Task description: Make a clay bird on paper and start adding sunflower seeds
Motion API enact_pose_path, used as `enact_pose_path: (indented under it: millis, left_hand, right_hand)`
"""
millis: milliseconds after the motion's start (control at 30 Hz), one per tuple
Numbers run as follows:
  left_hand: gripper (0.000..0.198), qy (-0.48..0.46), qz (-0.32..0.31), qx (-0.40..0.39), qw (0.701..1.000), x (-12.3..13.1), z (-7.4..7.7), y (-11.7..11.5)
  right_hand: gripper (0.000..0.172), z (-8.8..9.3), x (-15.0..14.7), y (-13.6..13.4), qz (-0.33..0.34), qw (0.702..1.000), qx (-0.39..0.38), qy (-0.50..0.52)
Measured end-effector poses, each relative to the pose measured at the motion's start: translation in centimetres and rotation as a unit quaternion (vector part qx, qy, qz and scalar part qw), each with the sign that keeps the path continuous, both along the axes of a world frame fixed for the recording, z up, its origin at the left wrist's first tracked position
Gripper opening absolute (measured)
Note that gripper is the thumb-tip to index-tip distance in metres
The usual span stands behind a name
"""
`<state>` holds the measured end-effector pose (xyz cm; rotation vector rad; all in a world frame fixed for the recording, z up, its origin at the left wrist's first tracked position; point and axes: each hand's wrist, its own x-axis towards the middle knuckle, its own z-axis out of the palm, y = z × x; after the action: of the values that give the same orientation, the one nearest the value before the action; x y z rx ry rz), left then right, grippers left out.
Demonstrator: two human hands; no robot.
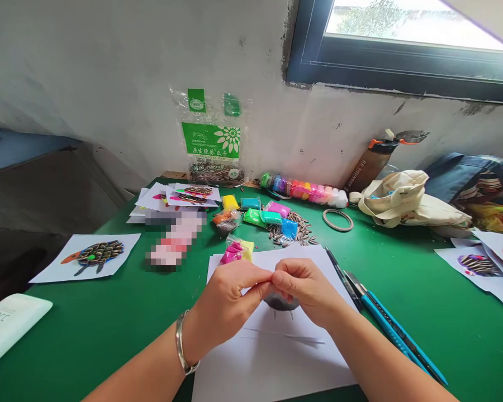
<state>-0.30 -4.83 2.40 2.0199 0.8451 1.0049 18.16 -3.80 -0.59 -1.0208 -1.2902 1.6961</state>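
My left hand (pixel 240 290) and my right hand (pixel 308 287) meet fingertip to fingertip in a pinch. Whatever lies between the fingers is hidden. Just below them a dark grey flattened shape (pixel 281 302), like modelling clay, sits on white paper (pixel 272 363), partly covered by my hands. Two short thin lines run down from its lower edge. Behind my hands lies an opened packet of pink and yellow clay (pixel 237 251). Farther back are several bagged clay pieces (pixel 252 217) and a heap of sunflower seeds (pixel 304 229).
A blue utility knife (pixel 392 329) and black pen (pixel 339 273) lie right of the paper. Seed-and-clay pictures (pixel 98 255) lie left, beside a white power bank (pixel 14 324). Along the wall stand a seed bag (pixel 213 142), a clay roll (pixel 305 191), a bottle (pixel 369 162) and a cloth bag (pixel 396 195).
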Motion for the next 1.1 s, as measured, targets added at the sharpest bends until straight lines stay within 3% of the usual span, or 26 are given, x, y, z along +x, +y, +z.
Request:
enact_pose_path:
  millis: [167,333,500,667,833,900,1100]
  left_hand:
    - [0.020,-0.035,-0.007,-0.138,0.990,0.3,0.6,0.3]
    - [0.019,-0.100,-0.047,-0.275,0.955,0.4,0.8,0.5]
    - [0.018,-0.141,-0.067,-0.339,0.928,0.4,0.8,0.5]
    - [0.024,-0.143,-0.006,-0.334,0.932,0.4,0.6,0.7]
    - [0.033,-0.123,0.009,-0.368,0.922,0.3,0.1,1.0]
    - [0.035,-0.125,0.006,-0.384,0.915,0.3,-0.1,1.0]
    - [0.039,-0.141,-0.021,-0.396,0.907,0.7,-0.2,0.7]
  right_hand:
    - [0.042,0.2,0.1,0.2,-0.007,1.000,-0.011,-0.015]
    - [0.038,0.0,0.4,0.2,0.030,0.999,-0.025,0.010]
    - [0.037,0.1,0.5,0.1,0.042,0.999,-0.010,0.014]
    - [0.035,0.7,-0.2,-0.4,-0.029,0.988,0.127,-0.088]
    - [0.022,0.2,-0.5,-0.5,-0.105,0.906,0.322,-0.252]
    - [0.019,-0.2,-0.5,-0.4,-0.111,0.889,0.353,-0.270]
    - [0.015,-0.6,-0.7,-0.6,-0.102,0.881,0.370,-0.277]
